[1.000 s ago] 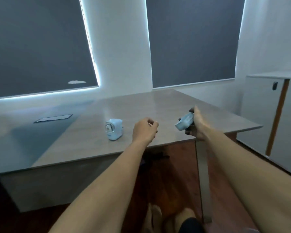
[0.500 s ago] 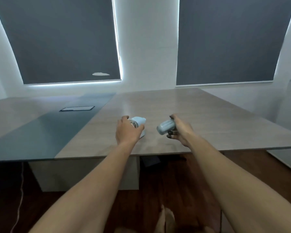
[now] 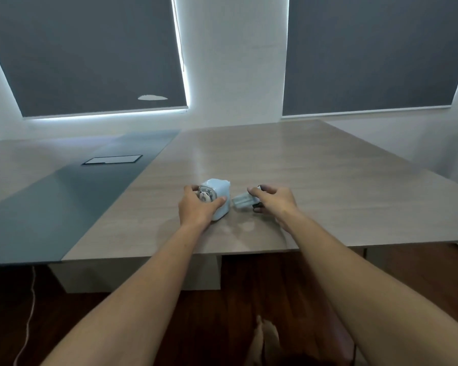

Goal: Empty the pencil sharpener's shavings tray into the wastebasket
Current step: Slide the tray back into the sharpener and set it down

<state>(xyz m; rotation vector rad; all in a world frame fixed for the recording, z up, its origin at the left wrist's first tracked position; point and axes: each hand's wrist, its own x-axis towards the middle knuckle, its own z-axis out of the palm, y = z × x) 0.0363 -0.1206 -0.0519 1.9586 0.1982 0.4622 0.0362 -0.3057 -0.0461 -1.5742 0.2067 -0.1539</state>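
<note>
A pale blue pencil sharpener (image 3: 217,192) with a small panda face on its front stands on the wooden table (image 3: 315,180). My left hand (image 3: 197,208) wraps around it from the near side, thumb on its right face. My right hand (image 3: 274,199) holds the pale shavings tray (image 3: 242,202), with the tray's left end right at the sharpener's lower right side. Whether the tray touches the body is hard to tell. No wastebasket is in view.
A darker grey-blue table section (image 3: 72,191) with a rectangular cable hatch (image 3: 112,159) lies to the left. Two windows with dark blinds fill the far wall. Below the table edge is dark wooden floor, with a thin cable (image 3: 27,320) at the left.
My left hand went from a loose fist beside the sharpener to gripping it. My right hand brought the tray in from the right to the sharpener's side. The view turned left.
</note>
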